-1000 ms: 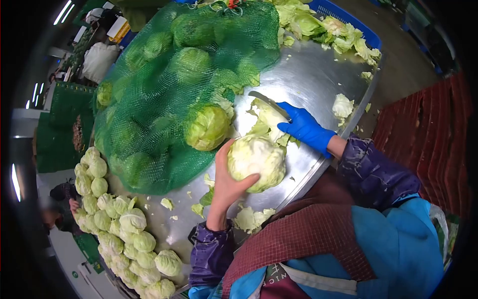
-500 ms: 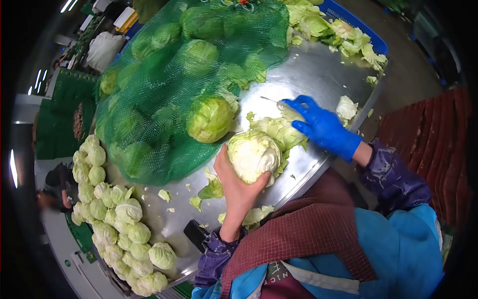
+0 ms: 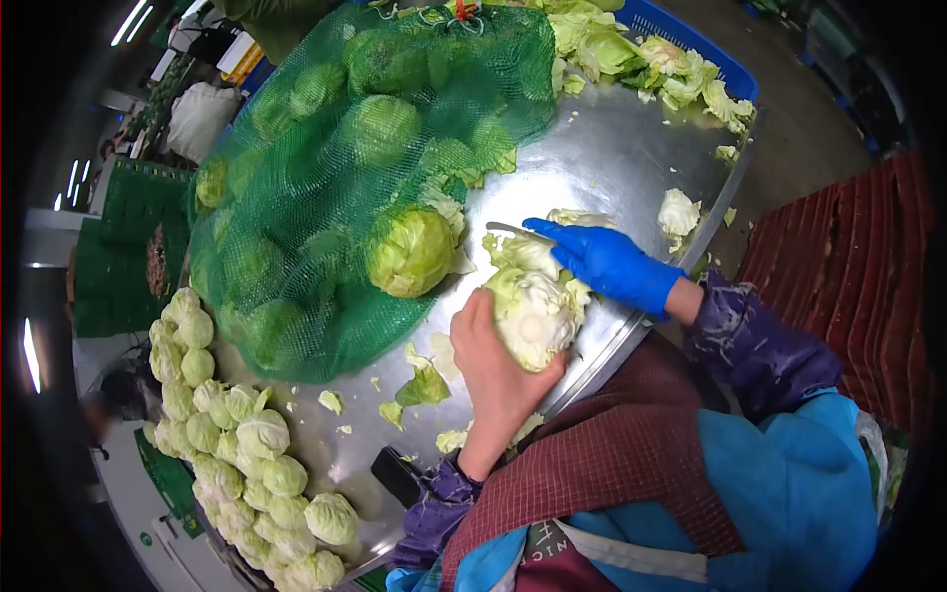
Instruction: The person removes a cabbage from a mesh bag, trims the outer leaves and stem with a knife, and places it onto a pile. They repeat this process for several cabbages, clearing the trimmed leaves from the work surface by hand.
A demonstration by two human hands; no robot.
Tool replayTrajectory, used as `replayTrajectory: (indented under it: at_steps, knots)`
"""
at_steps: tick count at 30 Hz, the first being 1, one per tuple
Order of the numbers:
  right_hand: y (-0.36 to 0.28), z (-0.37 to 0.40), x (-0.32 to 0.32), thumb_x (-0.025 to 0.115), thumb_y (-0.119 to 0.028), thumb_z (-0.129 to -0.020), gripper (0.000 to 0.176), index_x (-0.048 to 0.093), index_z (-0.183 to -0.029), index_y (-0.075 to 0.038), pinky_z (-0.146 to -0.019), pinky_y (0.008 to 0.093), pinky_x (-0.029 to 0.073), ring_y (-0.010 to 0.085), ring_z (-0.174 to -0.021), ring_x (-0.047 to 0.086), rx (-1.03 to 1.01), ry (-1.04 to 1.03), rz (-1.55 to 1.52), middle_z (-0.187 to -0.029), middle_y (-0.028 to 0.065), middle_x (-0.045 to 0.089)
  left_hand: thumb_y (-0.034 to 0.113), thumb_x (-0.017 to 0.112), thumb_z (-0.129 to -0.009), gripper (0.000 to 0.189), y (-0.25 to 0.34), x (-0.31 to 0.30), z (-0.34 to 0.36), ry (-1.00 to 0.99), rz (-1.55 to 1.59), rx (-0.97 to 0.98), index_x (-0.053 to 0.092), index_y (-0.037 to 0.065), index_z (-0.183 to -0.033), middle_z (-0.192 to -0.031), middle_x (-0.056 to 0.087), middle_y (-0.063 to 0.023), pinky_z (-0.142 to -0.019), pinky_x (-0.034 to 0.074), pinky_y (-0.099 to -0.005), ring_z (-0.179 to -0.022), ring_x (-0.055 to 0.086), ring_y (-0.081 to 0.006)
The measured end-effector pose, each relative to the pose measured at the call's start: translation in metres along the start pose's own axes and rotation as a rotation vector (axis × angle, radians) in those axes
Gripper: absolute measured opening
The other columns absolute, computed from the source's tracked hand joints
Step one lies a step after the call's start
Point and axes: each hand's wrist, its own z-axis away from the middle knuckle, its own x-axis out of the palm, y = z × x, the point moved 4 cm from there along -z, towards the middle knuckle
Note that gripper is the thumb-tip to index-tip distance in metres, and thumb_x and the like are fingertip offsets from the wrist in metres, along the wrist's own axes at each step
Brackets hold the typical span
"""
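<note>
At the near edge of the tabletop [image 3: 612,148], the bare left hand [image 3: 498,360] is cupping the cabbage [image 3: 533,316], now rolled closer to the person. The gloved right hand [image 3: 607,261], closed on the knife [image 3: 505,230], is moving back onto the loosened outer leaves [image 3: 523,252], so trimming is advancing.

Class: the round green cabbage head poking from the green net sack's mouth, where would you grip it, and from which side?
Cup the bare rounded front of the round green cabbage head, coming over the shiny steel table from the person's side. The green net sack covers its far side; being ball-shaped, it probably needs a wide palm hold.
</note>
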Motion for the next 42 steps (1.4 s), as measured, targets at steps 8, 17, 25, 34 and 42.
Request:
replayTrajectory:
  at_steps: [8, 17, 25, 34, 42]
  knots:
    - [-0.031, 0.004, -0.032, 0.050, -0.021, -0.086, 0.052, 0.040, -0.137, -0.026, -0.076, 0.0359, 0.053, 0.0284, -0.089, 0.062, 0.191, 0.033, 0.224, -0.115, 0.0121, 0.054, 0.024, 0.081, -0.056, 0.096, -0.007, -0.020, -0.011, -0.081, 0.110, -0.131, 0.029, -0.005, -0.132, -0.127, 0.034, -0.0260, -0.102, 0.032, -0.0437, -0.120, 0.036, -0.0398]
    - [-0.071, 0.025, -0.001, 0.049, -0.015, -0.088, 0.052, 0.040, -0.137, -0.031, -0.066, 0.0370, 0.054, 0.0309, -0.080, 0.064, 0.002, -0.011, 0.174, -0.129, 0.0125, 0.044, 0.026, 0.081, -0.055, 0.096, -0.009, -0.008, -0.010, -0.033, 0.108, -0.181, 0.029, -0.009, -0.127, -0.120, 0.039, -0.0266, -0.099, 0.033, -0.0425, -0.114, 0.040, -0.0395]
    - [-0.070, 0.026, -0.007, 0.051, -0.010, -0.084, 0.056, 0.042, -0.135, -0.031, -0.061, 0.0381, 0.055, 0.0323, -0.079, 0.064, 0.071, -0.056, 0.167, -0.128, 0.0147, 0.045, 0.024, 0.081, -0.056, 0.095, 0.001, -0.005, -0.016, -0.016, 0.054, -0.093, 0.028, -0.010, -0.126, -0.121, 0.038, -0.0291, -0.099, 0.032, -0.0458, -0.115, 0.038, -0.0420]
    - [-0.051, -0.033, -0.006, 0.048, -0.032, -0.089, 0.045, 0.043, -0.134, -0.029, -0.056, 0.0389, 0.053, 0.0315, -0.072, 0.065, -0.105, -0.137, 0.411, -0.114, 0.0155, 0.054, 0.025, 0.082, -0.055, 0.097, 0.000, 0.001, -0.016, 0.009, -0.006, -0.061, 0.028, -0.012, -0.127, -0.121, 0.038, -0.0314, -0.099, 0.033, -0.0472, -0.113, 0.039, -0.0444]
    - [0.035, -0.072, 0.009, 0.060, -0.037, -0.081, 0.045, 0.058, -0.120, -0.015, -0.077, 0.0416, 0.050, 0.0345, -0.090, 0.063, 0.053, -0.103, 0.292, -0.099, 0.0156, 0.065, 0.023, 0.080, -0.056, 0.097, 0.024, 0.007, 0.012, 0.029, -0.105, 0.114, 0.027, -0.013, -0.128, -0.125, 0.036, -0.0308, -0.100, 0.032, -0.0480, -0.115, 0.037, -0.0446]
